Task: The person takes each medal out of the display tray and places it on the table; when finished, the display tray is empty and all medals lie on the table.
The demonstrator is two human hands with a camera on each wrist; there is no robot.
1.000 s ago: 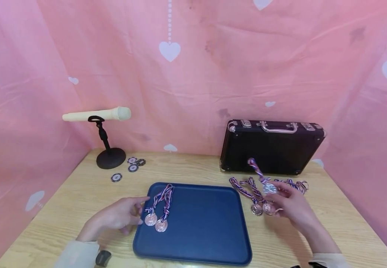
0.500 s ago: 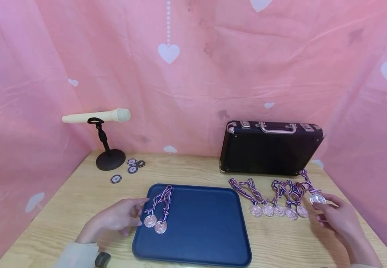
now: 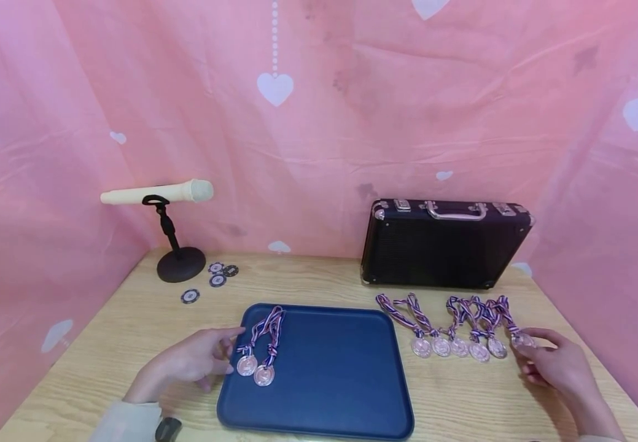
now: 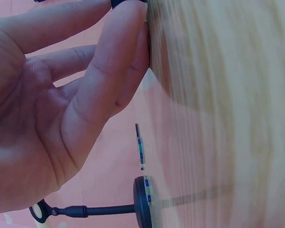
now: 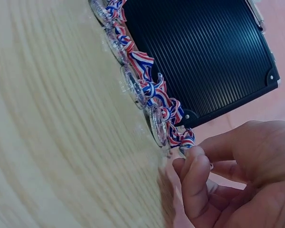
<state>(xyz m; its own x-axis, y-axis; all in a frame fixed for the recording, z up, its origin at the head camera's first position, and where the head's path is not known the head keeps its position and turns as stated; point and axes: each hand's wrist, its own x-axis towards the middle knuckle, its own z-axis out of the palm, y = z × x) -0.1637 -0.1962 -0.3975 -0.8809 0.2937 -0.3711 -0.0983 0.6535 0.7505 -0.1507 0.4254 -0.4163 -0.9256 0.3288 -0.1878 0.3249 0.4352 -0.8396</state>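
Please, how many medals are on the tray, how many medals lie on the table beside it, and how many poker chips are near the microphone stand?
Medals on the tray: 2
Medals on the table: 6
Poker chips: 4
Total: 12

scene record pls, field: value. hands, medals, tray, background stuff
left hand: rests on the table at the tray's left edge, holds nothing
right hand: pinches the rightmost medal, at the table
medals on table: row of six, right of the tray, ribbons toward the case
medals on tray: two, near left edge
tray: dark blue, flat on the wooden table
case: black, shut, upright behind the row
microphone: cream, on a black stand, far left
chips: four by the stand
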